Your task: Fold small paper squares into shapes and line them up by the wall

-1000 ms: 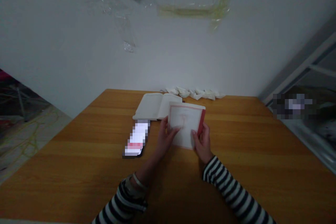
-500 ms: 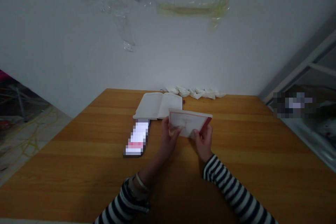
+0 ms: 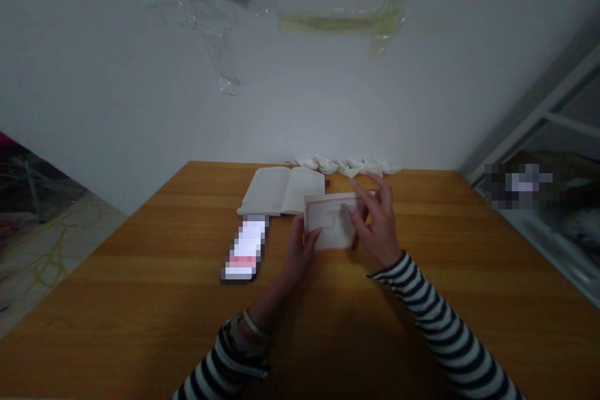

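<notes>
White and pink-edged, the booklet (image 3: 328,228) is over the table (image 3: 445,231) in the head view, near the notebook (image 3: 272,190) and right of the phone (image 3: 246,247)! Its long axis, as seen, runs left to right, top edge toward the wall (image 3: 300,94). Left hand (image 3: 300,247) pinches the left edge, thumb on the page. Right hand (image 3: 379,225) has risen, fingers now spread; half a second ago it gripped the right side. Thumb contact? Can't tell.
</notes>
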### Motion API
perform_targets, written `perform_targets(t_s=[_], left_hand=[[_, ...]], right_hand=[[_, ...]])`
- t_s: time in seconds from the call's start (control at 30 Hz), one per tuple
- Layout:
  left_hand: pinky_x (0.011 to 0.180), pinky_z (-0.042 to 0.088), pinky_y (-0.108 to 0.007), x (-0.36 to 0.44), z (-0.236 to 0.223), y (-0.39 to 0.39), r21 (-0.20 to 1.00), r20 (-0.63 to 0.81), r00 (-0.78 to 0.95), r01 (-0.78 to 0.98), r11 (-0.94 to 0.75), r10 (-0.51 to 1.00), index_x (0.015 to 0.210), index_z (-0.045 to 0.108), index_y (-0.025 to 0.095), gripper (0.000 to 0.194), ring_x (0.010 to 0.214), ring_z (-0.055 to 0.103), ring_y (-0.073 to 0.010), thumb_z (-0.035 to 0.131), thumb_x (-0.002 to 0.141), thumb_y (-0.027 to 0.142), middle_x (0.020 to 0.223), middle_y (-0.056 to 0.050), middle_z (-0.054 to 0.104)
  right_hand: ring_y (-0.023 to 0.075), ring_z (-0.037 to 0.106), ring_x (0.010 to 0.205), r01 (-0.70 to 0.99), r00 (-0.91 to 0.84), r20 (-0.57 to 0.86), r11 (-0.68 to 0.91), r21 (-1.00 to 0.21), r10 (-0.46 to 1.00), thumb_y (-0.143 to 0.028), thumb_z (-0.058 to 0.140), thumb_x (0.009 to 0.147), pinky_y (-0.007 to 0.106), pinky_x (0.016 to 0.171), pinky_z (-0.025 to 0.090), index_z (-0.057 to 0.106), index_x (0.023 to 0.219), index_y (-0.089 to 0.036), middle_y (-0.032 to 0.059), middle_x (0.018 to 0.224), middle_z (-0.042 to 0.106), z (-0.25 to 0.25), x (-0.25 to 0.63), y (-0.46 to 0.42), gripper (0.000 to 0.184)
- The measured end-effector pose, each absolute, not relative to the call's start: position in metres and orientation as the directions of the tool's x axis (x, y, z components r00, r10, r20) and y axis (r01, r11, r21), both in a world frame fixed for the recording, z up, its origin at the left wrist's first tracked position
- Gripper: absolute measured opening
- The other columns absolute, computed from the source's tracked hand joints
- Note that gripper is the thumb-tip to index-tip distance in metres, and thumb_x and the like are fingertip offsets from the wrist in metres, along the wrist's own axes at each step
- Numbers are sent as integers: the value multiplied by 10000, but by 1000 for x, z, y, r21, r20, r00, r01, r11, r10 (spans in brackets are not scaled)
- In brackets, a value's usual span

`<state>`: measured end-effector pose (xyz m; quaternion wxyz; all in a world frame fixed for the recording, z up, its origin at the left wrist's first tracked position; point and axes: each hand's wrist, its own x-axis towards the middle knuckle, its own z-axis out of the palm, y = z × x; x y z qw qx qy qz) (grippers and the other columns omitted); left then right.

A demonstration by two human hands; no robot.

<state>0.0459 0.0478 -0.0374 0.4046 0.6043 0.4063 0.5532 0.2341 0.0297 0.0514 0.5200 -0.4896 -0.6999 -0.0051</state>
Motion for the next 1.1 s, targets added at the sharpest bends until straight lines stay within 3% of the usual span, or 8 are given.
perform_targets(t_s=[0.13,0.3,0.4,0.5,0.63,0.73,0.93,1.1], left_hand=[[1001,505,-424,48,-36,45,954,301,76,-23,-300,951,1290,487,219,430,1185,596,-262,614,917,393,1279,-119,596],[980,518,-405,49,-32,44,953,301,67,-40,-299,951,1296,479,227,446,1182,602,-251,623,909,395,1306,-121,601],[936,532,-381,47,-32,46,958,288,66,-2,-288,955,1247,512,219,390,1112,624,-239,604,918,407,1229,-111,639],[919,535,-386,46,-37,48,955,293,92,21,-296,952,1170,559,213,303,1038,640,-233,560,939,409,1136,-97,670],[942,527,-421,46,-43,48,944,321,94,55,-327,943,1153,581,223,289,1039,644,-249,520,957,427,1120,-97,681],[942,530,-427,47,-43,46,934,345,73,69,-350,936,1170,583,229,303,1025,644,-250,507,965,440,1110,-94,680],[1009,501,-448,51,-47,46,948,312,84,39,-316,946,1244,549,229,334,1122,623,-255,484,975,416,1203,-101,647],[994,488,-443,44,-46,54,935,324,21,145,-323,946,1244,533,196,361,1089,626,-260,540,935,384,1213,-131,641]], right_hand=[[275,579,1168,714,-22,742,530,-457,670,-315,557,964,502,1000,508,509,1453,-349,85,1491,433,50,235,25,493],[308,535,1260,718,-106,710,548,-430,696,-315,596,939,533,1031,487,572,1397,-360,62,1527,415,58,232,24,461],[303,519,1297,604,26,699,546,-581,715,-346,641,911,535,1047,484,465,1475,-345,78,1537,418,56,231,26,591],[246,614,1184,299,273,554,478,-826,786,-364,637,918,454,967,552,332,1528,-317,106,1488,491,31,229,22,684],[240,692,988,72,270,315,307,-949,910,-422,646,909,411,894,579,667,1148,-208,92,1095,744,-19,222,13,322],[235,699,939,29,351,258,265,-964,900,-441,627,922,401,869,573,692,1068,-185,81,1038,759,-44,215,8,301],[237,671,1102,70,294,321,315,-947,900,-414,588,951,434,1000,522,638,1225,-219,91,1203,721,-59,209,10,340],[232,657,1158,69,303,314,308,-949,900,-396,570,962,423,1020,527,529,1362,-236,101,1318,666,-63,215,15,433]])
